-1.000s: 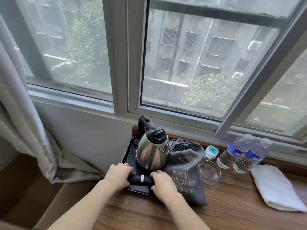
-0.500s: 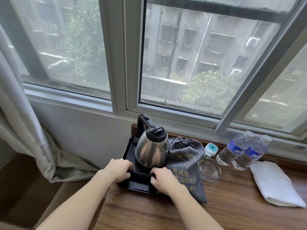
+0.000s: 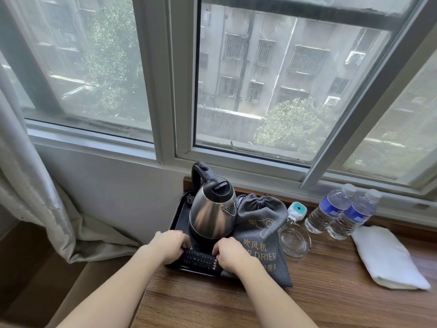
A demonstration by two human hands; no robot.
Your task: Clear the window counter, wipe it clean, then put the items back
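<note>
**Head view: both hands on the tray's near end, kettle aboard**

Head camera looks down on the wooden table (image 3: 307, 301). Nearest, the left hand (image 3: 169, 245) and right hand (image 3: 230, 253) curl their fingers over a black remote (image 3: 197, 259) lying across the near rim of the black tray (image 3: 179, 209). Behind stands the steel kettle (image 3: 212, 209), with the grey drier bag (image 3: 260, 230) touching the tray's right side. Lifting from one end could tip the kettle or drag the bag into the glass ashtray (image 3: 294, 241) just beside it.
</note>
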